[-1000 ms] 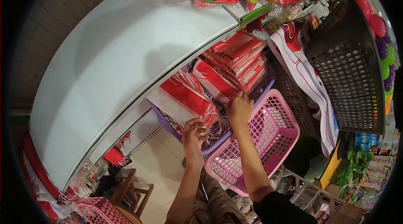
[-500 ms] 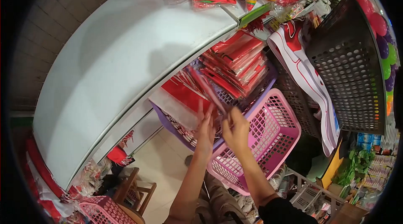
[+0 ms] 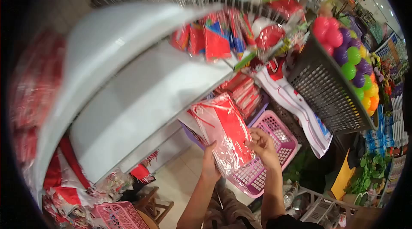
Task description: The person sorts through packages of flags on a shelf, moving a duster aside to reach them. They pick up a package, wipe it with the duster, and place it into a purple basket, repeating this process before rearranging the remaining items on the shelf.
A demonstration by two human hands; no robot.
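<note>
Between my two hands is a clear plastic packet with folded red and white cloth inside, held flat and tilted toward me. My left hand grips its lower left edge, thumb on top. At the right edge my right hand pinches the plastic, fingers bent over it. Just beyond the packet, a stack of similar red packets lies in a purple basket, which the held packet partly covers. A pink basket with nothing visible inside stands below my right hand.
A white shelf stretches across the left, with red and blue packets at its far end. To the right, a dark perforated basket holds colourful balls. A white-and-red strip hangs beside it. A wooden stool stands lower left.
The packet has come up from the purple basket, turned from edge-on to flat, and is now held in both hands. The view has tilted upward, showing more shelf and the balls.
</note>
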